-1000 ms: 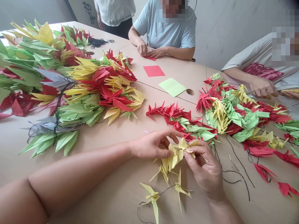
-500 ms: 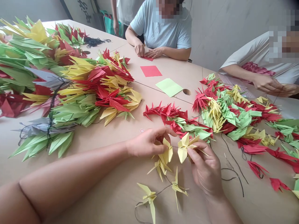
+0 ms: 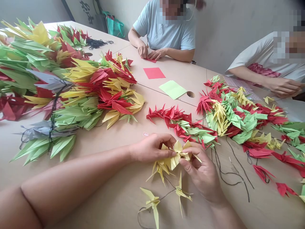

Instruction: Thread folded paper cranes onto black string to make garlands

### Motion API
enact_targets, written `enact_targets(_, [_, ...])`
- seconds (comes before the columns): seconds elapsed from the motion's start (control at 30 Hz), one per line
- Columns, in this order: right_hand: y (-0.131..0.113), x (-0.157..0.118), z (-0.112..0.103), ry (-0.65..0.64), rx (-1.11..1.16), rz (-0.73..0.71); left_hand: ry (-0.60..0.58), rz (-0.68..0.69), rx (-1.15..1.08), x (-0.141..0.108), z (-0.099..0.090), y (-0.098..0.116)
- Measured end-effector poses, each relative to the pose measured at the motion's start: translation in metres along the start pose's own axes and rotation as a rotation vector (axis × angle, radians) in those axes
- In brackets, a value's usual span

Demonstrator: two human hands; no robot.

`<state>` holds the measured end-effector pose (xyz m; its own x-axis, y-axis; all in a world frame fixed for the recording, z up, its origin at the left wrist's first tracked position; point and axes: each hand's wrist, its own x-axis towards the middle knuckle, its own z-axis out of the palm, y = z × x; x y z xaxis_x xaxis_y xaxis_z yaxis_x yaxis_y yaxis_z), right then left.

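My left hand (image 3: 152,148) pinches yellow folded paper pieces at the lower middle of the view. Facing it, my right hand (image 3: 202,168) has its thumb and fingers on a yellow paper piece (image 3: 176,156), and the two hands nearly meet there. Beneath them hang more yellow pieces (image 3: 160,168) bunched together. Two yellow pieces, one (image 3: 152,202) at the left and one (image 3: 181,192) at the right, lie on the table, joined by a dark string. Dark thread (image 3: 222,173) trails on the table right of my right hand.
Colourful folded-paper bundles (image 3: 78,111) cover the left. Red and green strands (image 3: 181,122) lie beyond my hands, with more bundles (image 3: 238,114) at right. Red paper (image 3: 154,72) and green sheets (image 3: 172,89) lie mid-table, near a hole (image 3: 190,94). Two people work across the table (image 3: 133,79).
My right hand has moved left, bringing its yellow piece against those at my left hand. Dark thread now trails further beside my right hand. The person standing at the back has left that spot.
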<state>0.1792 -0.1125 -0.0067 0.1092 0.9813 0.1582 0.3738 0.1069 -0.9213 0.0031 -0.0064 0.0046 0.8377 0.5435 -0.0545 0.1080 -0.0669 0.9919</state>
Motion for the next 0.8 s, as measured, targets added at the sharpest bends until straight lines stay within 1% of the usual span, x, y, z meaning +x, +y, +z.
enact_targets(0.07, [0.005, 0.001, -0.001, 0.013, -0.034, -0.015, 0.044, -0.017, 0.053, 0.001, -0.001, 0.000])
enact_targets(0.17, [0.009, 0.001, -0.003, 0.022, -0.074, 0.006, 0.106, -0.043, 0.120, 0.002, -0.004, 0.001])
enact_targets(0.27, [0.008, 0.003, -0.004, 0.010, -0.242, -0.002, 0.141, -0.072, 0.161, 0.002, -0.005, 0.001])
enact_targets(0.37, [0.005, 0.005, -0.007, 0.032, -0.435, -0.123, 0.138, -0.078, 0.181, 0.003, -0.005, 0.000])
enact_targets(0.47, [0.001, 0.008, -0.010, 0.067, -0.562, -0.214, 0.133, -0.082, 0.201, 0.003, -0.006, 0.000])
enact_targets(0.53, [-0.002, 0.009, -0.011, 0.132, -0.613, -0.265, 0.123, -0.082, 0.224, 0.003, -0.006, 0.001])
enact_targets(0.6, [-0.006, 0.008, -0.011, 0.206, -0.624, -0.348, 0.102, -0.069, 0.251, 0.003, -0.005, 0.001])
enact_targets(0.63, [-0.007, 0.008, -0.010, 0.223, -0.623, -0.390, 0.091, -0.058, 0.260, 0.003, -0.005, 0.001])
enact_targets(0.7, [-0.009, 0.008, -0.007, 0.198, -0.629, -0.453, 0.075, -0.041, 0.268, 0.002, -0.004, 0.001])
enact_targets(0.8, [-0.009, 0.007, -0.002, 0.122, -0.643, -0.486, 0.054, -0.044, 0.279, 0.002, -0.002, 0.001])
